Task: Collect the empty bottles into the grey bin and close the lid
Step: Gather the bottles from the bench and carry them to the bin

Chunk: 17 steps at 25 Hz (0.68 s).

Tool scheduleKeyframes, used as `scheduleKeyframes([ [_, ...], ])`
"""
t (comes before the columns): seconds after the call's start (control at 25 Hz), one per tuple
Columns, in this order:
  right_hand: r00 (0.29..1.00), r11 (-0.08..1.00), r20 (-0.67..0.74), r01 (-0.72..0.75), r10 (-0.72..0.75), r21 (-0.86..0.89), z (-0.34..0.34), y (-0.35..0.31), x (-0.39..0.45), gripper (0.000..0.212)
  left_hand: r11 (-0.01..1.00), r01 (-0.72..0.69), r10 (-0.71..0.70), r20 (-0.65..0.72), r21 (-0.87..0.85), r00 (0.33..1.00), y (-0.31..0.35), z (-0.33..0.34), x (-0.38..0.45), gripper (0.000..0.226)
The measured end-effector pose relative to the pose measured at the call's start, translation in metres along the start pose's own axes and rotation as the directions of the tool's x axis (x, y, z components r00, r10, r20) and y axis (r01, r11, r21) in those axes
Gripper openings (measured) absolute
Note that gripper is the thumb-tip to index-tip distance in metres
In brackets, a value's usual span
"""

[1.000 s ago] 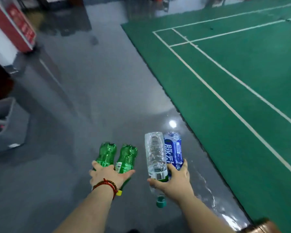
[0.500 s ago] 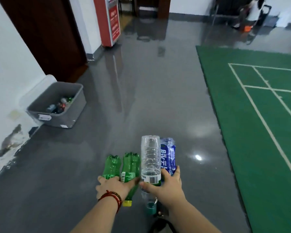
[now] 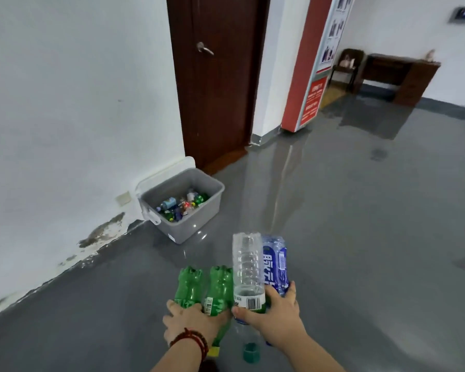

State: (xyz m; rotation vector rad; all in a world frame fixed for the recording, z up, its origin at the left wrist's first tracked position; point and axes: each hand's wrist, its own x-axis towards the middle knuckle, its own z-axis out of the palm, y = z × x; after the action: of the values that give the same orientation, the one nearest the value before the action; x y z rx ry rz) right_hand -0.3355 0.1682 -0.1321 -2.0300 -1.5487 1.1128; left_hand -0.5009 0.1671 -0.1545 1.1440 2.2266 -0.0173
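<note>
The left hand (image 3: 192, 322) was wrapped around 2 green bottles (image 3: 203, 288), and the right hand (image 3: 273, 316) was wrapped around a clear bottle (image 3: 247, 267) and a blue bottle (image 3: 277, 264). Both hands were closed firmly near the neck ends, so all 4 bottles hung caps toward the person and bases pointing ahead.

The grey bin (image 3: 191, 226) stood on the floor (image 3: 346, 237) against the white wall (image 3: 73, 103), just short of the brown door (image 3: 218, 76). Its lid (image 3: 161, 175) stood propped open between the bin and the wall, and a layer of bottles already lay in the bottom.

From the bin, the hands were nearer the person and a little to the right, well apart from its rim. The bottles' long axes pointed roughly toward the door, passing to the right of the bin. The left hand was on the bin's side and looked nearer, so its 2 green bottles would likely go in first. The load probably needed carrying forward and left until it was over the opening.
</note>
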Motion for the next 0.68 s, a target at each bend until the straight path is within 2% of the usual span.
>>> scheduleKeyframes([
  [0.08, 0.998, 0.999, 0.044, 0.039, -0.038, -0.027, 0.004, -0.026, 0.053, 0.086, 0.997, 0.066, -0.067, -0.023, -0.034, 0.998, 0.022, -0.024, 0.056, 0.104],
  [0.2, 0.994, 1.000, 0.105, 0.009, -0.007, -0.016, 0.000, -0.062, 0.129, 0.079, 0.992, 0.121, -0.122, -0.013, -0.026, 0.993, 0.066, -0.060, 0.132, 0.107],
  [0.32, 0.988, 1.000, 0.155, 0.004, -0.007, 0.016, -0.020, -0.086, 0.192, 0.077, 0.997, 0.075, -0.075, 0.000, -0.008, 0.997, 0.126, -0.082, 0.184, 0.093],
  [0.4, 0.990, 0.999, 0.142, -0.005, -0.001, 0.047, -0.033, -0.093, 0.235, 0.079, 0.999, 0.040, -0.040, 0.015, -0.004, 0.999, 0.171, -0.089, 0.215, 0.084],
  [0.48, 0.990, 0.998, 0.143, -0.008, -0.002, 0.068, -0.047, -0.097, 0.283, 0.084, 0.999, 0.043, -0.043, 0.033, 0.001, 0.999, 0.211, -0.095, 0.246, 0.085],
  [0.68, 0.951, 0.989, 0.290, 0.129, -0.103, -0.073, -0.067, -0.130, 0.431, 0.092, 0.981, 0.187, -0.185, 0.051, -0.053, 0.981, 0.276, -0.111, 0.341, 0.085],
])
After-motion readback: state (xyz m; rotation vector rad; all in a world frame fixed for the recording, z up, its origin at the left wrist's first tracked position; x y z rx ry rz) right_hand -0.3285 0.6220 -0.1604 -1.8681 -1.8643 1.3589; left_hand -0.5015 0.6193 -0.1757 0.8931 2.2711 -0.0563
